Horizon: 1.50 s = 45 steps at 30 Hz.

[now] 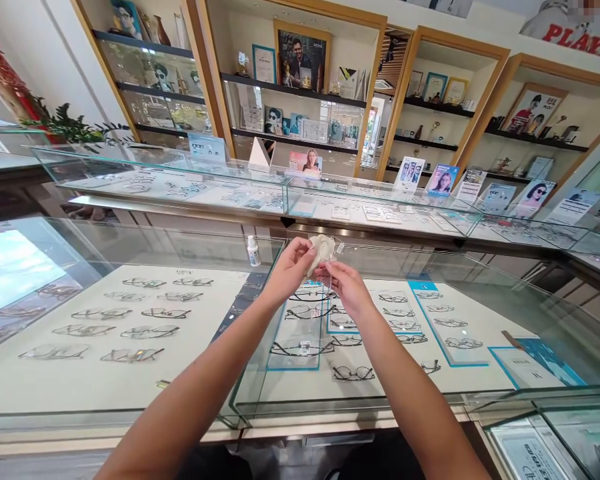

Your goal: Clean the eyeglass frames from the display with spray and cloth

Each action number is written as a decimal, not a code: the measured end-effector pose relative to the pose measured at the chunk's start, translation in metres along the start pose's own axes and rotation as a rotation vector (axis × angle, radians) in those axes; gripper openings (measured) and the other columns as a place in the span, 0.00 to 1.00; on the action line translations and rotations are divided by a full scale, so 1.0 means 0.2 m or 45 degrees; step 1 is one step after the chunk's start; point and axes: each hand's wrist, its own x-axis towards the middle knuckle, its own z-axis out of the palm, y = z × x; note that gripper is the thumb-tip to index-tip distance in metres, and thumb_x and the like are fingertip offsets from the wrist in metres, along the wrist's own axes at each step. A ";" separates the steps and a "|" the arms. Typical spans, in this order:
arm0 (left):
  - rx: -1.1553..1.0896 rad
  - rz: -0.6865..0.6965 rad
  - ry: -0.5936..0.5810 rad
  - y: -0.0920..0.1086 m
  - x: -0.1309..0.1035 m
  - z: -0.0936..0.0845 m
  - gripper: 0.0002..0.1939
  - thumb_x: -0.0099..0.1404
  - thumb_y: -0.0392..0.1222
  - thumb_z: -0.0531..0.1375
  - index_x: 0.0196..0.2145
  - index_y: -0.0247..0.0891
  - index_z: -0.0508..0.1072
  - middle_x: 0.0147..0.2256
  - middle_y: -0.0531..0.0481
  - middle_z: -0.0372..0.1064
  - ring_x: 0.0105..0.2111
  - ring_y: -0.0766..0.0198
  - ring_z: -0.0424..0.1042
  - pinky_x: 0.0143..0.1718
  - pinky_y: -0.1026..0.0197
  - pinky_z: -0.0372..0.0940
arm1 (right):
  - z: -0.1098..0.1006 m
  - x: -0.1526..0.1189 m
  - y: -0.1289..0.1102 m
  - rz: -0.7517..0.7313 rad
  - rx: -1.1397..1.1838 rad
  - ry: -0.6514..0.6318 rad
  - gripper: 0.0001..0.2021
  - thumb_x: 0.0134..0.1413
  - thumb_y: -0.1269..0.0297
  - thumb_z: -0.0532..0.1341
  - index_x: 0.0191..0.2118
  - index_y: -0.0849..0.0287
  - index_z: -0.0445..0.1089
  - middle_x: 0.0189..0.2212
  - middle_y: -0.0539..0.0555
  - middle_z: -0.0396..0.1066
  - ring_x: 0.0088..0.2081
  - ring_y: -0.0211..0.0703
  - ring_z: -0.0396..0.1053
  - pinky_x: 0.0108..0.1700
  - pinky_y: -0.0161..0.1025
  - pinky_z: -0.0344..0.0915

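Note:
Both my hands are raised above the glass display case, close together near the centre of the head view. My left hand (291,270) is closed on a pale, crumpled cloth (323,249). Beside it, my right hand (346,283) pinches a thin-framed pair of glasses (329,283), which the fingers and cloth partly cover. A small white tag (340,247) shows at the cloth's right edge. Standing on the glass to the left of my hands is a small white bottle (253,251) with a printed label.
Glass display cases (130,407) stretch across the front, with rows of eyeglasses (353,373) inside. Another glass counter (230,175) runs behind, topped with upright cards (441,180). Wood-framed shelves (295,90) with pictures and ornaments line the wall. A green plant (75,127) is at left.

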 end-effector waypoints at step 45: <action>-0.472 -0.267 -0.096 -0.09 -0.04 0.01 0.25 0.55 0.55 0.79 0.40 0.34 0.80 0.31 0.49 0.80 0.25 0.64 0.74 0.27 0.62 0.69 | 0.00 0.01 0.06 -0.061 -0.118 -0.154 0.24 0.43 0.46 0.80 0.45 0.53 0.85 0.38 0.51 0.83 0.36 0.43 0.71 0.39 0.41 0.65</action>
